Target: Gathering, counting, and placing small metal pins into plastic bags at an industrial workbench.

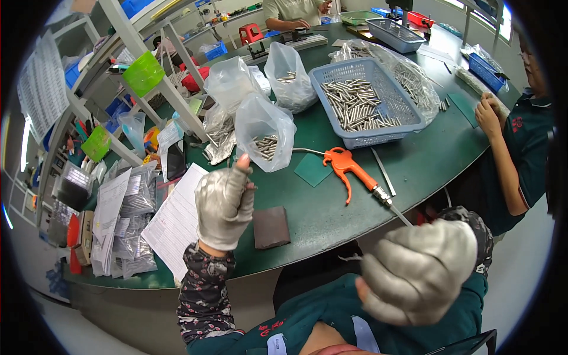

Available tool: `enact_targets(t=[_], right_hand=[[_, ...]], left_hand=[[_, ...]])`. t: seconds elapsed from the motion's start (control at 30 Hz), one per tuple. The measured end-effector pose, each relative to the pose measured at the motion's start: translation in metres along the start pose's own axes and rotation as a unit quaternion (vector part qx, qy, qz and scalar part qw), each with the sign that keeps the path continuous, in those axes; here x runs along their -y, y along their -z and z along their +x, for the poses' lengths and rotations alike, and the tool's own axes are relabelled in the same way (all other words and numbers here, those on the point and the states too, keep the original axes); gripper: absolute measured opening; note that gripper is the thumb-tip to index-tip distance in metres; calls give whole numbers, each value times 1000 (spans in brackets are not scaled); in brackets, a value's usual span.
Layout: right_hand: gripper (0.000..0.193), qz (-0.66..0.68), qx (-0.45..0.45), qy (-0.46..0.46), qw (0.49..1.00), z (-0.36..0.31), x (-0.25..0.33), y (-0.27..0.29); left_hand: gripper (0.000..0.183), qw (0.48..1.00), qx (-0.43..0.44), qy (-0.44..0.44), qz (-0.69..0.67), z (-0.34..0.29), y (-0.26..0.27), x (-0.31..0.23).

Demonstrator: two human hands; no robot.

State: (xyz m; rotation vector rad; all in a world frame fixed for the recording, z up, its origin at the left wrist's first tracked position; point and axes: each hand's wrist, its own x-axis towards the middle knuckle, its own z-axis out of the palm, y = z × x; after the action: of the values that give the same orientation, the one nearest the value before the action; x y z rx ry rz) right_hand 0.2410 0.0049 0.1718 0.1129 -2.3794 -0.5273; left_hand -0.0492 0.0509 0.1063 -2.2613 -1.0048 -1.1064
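My left hand [225, 204], in a silvery-white glove with bare fingertips, is raised over the table just in front of a clear plastic bag [278, 124] that holds short metal pins [265, 147]. Its fingers are curled and one bare fingertip sticks up; whatever they may hold is hidden. Close to the camera, my right hand [417, 272] is lifted off the table's near edge, gloved alike and closed in a fist. Its inner side faces away, so its content cannot be seen. Between the hands lie a dark brown square block [271, 228] and an orange air blow gun [349, 168].
A blue-grey plastic basket [408, 125] of metal pins stands at centre right, beside a large clear bag [414, 83]. Papers [177, 219] and bagged parts [139, 201] cover the left. A co-worker [503, 136] sits at right, another person [293, 15] at the far side.
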Motion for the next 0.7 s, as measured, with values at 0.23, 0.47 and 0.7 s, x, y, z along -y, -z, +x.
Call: enact_targets(t=[0.23, 0.47, 0.7], right_hand=[[18, -39, 92, -65, 993, -6, 22, 76], [9, -51, -45, -272, 960, -23, 8, 29], [12, 19, 18, -483, 875, -87, -133, -47]], left_hand=[[48, 999, -4, 47, -23, -34, -12, -31], [38, 978, -44, 203, -29, -86, -36, -18], [32, 941, -117, 304, -88, -108, -36, -11]])
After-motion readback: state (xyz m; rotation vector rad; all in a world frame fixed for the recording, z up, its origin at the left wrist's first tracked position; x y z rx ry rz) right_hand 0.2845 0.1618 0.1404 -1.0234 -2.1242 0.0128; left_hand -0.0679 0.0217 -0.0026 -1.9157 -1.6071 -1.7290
